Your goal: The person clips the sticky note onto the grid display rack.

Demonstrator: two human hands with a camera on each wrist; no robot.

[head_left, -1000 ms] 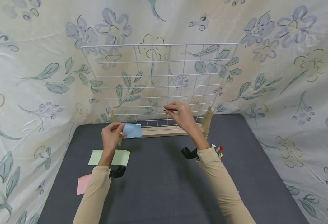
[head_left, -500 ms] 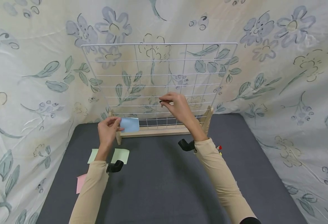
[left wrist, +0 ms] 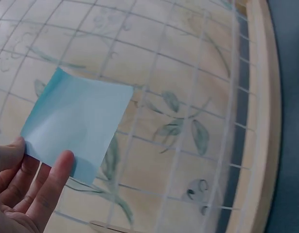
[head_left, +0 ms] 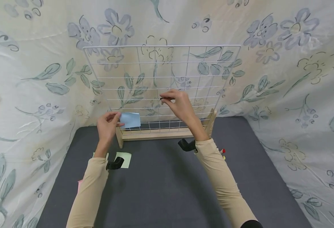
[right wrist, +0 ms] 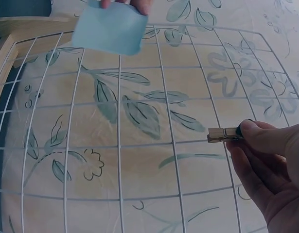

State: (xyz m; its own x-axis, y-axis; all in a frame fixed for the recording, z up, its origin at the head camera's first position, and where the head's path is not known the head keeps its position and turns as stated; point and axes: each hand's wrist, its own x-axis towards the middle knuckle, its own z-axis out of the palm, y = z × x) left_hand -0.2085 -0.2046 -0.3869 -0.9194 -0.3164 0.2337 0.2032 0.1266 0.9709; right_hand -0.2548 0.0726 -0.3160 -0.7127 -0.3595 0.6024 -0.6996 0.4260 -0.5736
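Note:
My left hand [head_left: 107, 126] pinches a light blue paper note [head_left: 130, 120] by its left edge, in front of the lower left of a white wire grid [head_left: 171, 77]. In the left wrist view the blue note [left wrist: 79, 119] curls slightly, with thumb and fingers at its near side. My right hand [head_left: 178, 103] holds a small wooden clothespin [right wrist: 223, 135] between thumb and fingers, before the grid's middle. A dark piece sits at the clothespin's thumb end. The right wrist view shows the clothespin's bare wooden end pointing away from the fingertips, overlapping the wires.
The grid stands upright in a wooden base [head_left: 155, 136] on a dark table [head_left: 161, 183]. A green note [head_left: 124, 159] and a pink note [head_left: 80, 185] lie at left, partly covered by my left arm. Small clothespins with red and yellow pieces [head_left: 223, 152] lie beside my right sleeve. Floral cloth [head_left: 269, 47] hangs behind.
My left hand has raised the blue note and shifted it slightly left, in front of the grid. The right hand has moved up and left with the clothespin.

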